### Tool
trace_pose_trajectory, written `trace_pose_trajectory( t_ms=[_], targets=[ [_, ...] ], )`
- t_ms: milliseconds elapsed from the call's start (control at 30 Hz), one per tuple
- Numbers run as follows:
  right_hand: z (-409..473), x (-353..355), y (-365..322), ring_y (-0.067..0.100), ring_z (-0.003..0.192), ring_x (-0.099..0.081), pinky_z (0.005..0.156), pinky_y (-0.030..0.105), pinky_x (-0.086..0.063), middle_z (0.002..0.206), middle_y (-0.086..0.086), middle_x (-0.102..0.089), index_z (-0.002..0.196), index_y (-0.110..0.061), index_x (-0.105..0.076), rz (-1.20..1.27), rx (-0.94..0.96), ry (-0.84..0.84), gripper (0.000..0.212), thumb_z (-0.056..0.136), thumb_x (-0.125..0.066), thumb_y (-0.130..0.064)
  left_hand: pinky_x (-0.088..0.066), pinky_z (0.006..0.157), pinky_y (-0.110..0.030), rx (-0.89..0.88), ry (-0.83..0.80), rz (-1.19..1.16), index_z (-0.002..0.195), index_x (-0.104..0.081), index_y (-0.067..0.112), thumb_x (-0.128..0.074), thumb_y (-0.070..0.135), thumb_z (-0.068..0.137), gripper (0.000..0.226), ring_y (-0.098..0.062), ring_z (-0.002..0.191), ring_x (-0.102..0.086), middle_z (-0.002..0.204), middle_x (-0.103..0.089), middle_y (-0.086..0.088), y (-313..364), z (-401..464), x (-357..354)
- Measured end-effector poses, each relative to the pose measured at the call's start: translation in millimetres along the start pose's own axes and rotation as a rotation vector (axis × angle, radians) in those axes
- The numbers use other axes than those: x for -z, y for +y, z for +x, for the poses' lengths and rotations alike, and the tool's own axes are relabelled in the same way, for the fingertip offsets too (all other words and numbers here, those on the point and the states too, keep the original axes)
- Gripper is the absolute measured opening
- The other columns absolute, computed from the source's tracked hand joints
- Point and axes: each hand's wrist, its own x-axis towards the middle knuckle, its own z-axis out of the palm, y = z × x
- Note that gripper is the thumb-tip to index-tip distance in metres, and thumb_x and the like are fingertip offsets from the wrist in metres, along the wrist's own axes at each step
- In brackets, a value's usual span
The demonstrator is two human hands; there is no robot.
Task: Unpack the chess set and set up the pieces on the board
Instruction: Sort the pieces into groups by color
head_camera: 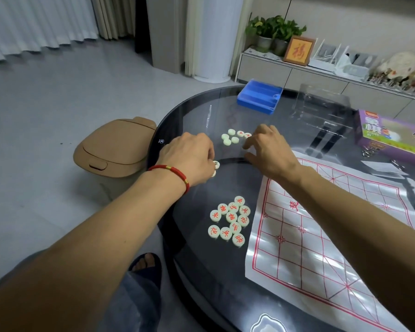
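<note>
A white paper chess board [321, 236] with red lines lies on the dark glass table [194, 259], to the right. Beside its left edge sits a cluster of several cream round pieces with red characters [230, 220]. Farther back lies a smaller group of cream pieces [230, 137], some face down. My left hand [189, 159], with a red cord at the wrist, is curled round a few pieces [215, 165] that show under its fingers. My right hand [266, 149] reaches over the far group, its fingertips touching a red-marked piece [247, 135].
A blue plastic tray [259, 95] and a clear plastic lid [321, 101] stand at the table's far side. A purple game box [391, 137] lies at the right. A tan bin [115, 149] stands on the floor left of the table. My foot shows below.
</note>
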Motion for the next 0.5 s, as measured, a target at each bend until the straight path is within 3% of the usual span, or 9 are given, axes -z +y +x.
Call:
trace_pose_trajectory(
  t_ms=[167, 333, 500],
  targets=[
    [-29.8, 10.8, -2.7, 0.026, 0.085, -0.068, 0.075, 0.041, -0.056, 0.09, 0.005, -0.074, 0.091, -0.017, -0.076, 0.176, 0.028, -0.023, 0.006, 0.086, -0.075, -0.019, -0.058, 0.083, -0.041, -0.037, -0.001, -0.037, 0.1, -0.074, 0.028, -0.063, 0.024, 0.088, 0.017, -0.026, 0.091, -0.065, 0.096, -0.069, -0.002, 6.3, -3.5, -0.2],
    [-46.6, 34.9, -0.1, 0.015, 0.075, -0.073, 0.081, 0.038, -0.06, 0.08, 0.007, -0.077, 0.089, -0.01, -0.076, 0.822, -0.181, -0.112, 0.001, 0.088, -0.075, -0.01, -0.057, 0.086, -0.037, -0.055, 0.013, -0.142, 0.097, -0.077, 0.023, -0.066, 0.028, 0.091, 0.013, -0.022, 0.091, -0.066, 0.094, -0.071, -0.001, 19.9, -6.2, -4.7],
    [-59.5, 51.7, -9.2, 0.021, 0.077, -0.072, 0.084, 0.045, -0.057, 0.086, 0.015, -0.076, 0.095, -0.003, -0.074, 1.03, -0.154, -0.182, 0.009, 0.09, -0.072, -0.01, -0.055, 0.076, -0.024, -0.033, -0.015, -0.383, 0.092, -0.075, 0.023, -0.075, 0.031, 0.089, 0.008, -0.006, 0.08, -0.067, 0.08, -0.07, 0.008, 31.6, -8.4, -10.5]
  ],
)
